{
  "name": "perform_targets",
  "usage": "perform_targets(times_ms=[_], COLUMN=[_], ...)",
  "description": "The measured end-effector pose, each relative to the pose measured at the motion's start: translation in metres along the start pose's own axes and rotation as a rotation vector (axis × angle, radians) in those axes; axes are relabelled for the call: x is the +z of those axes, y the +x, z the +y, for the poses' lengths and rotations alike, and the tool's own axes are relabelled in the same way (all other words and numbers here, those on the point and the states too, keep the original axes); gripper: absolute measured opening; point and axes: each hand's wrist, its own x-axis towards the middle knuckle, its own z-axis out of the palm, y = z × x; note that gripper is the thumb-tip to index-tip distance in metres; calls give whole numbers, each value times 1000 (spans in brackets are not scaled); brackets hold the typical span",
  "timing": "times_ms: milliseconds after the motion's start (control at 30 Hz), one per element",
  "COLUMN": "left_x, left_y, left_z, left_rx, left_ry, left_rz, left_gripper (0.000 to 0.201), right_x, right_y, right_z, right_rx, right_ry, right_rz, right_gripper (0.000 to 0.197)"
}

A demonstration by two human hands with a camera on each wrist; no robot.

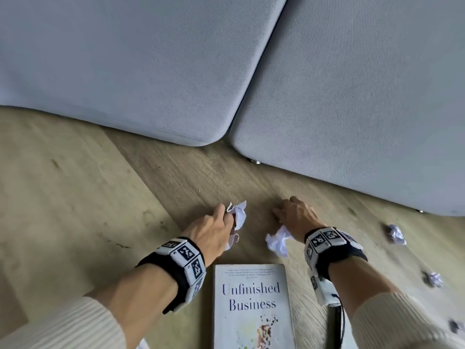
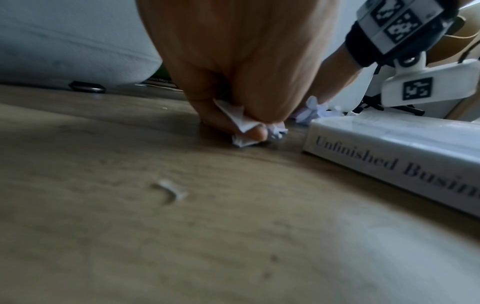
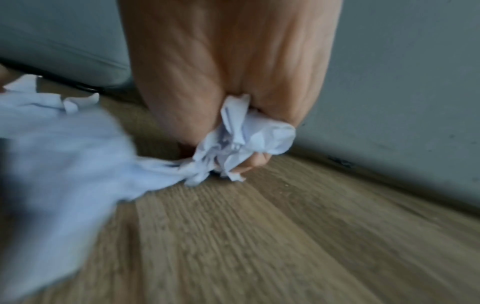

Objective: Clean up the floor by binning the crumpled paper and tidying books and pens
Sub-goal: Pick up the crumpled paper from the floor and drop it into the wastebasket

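Wood-plank floor beside grey fabric sofa cushions. We note our left hand with fingers curled round a white crumpled paper wad, our right hand gripping another crumpled white paper ball. White paperback book lies between our wrists; more paper balls lie scattered to the right.

A home living room: grey fabric sofa cushions (on small metal feet) stand on a wood-look plank floor, a paperback lying there.
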Motion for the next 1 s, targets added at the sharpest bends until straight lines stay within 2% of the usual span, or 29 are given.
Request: perform_targets(times_ms=[67, 100, 167, 200, 267, 333, 367, 433, 567, 633, 767, 867, 933, 1000], left_x=[-5, -9, -14, -12, -10, -7, -6, -5, -9, -8, -12, -13, -9, -9], left_y=[2, 2, 1, 1, 2, 5, 7, 10, 13, 17, 14, 7, 4, -1], left_z=[3, 3, 3, 1, 0, -3, -1, 5, 17, 22, 24, 17, 13, 11], left_rx=[-34, -56, -102, -148, -261, -400, -442, -433, -338, -268, -207, -125, -75, -71], left_ry=[12, 17, -50, -100, -282, -412, -449, -483, -366, -190, -35, -56, -21, 25], left_rz=[-77, -110, -205, -212, -202, -101, -49, -2, -74, -153, -140, -205, -205, -208], left_gripper=[37, 40, 32, 31, 40, 58, 66, 79, 109, 100, 58, 36, 32, 33], right_x=[-1, -4, -10, -9, 1, 25, 33, 42, 45, 44, 40, 25, 9, -5], right_y=[-13, -22, -41, -53, -77, -94, -99, -103, -105, -105, -105, -92, -77, -63], right_z=[8, 8, 1, -5, -24, -36, -39, -42, -47, -47, -44, -45, -53, -65], right_rx=[11, 21, 35, 23, -13, -82, -39, 98, 79, 55, 44, 13, -43, -94], right_ry=[108, 182, 294, 308, 180, 37, 69, 178, 194, 197, 197, 224, 273, 258], right_rz=[10, 95, 251, 259, 208, 157, 117, 73, 102, 68, 10, 109, 201, 211], right_gripper=[41, 46, 54, 52, 50, 55, 56, 54, 36, 30, 25, 26, 31, 37])
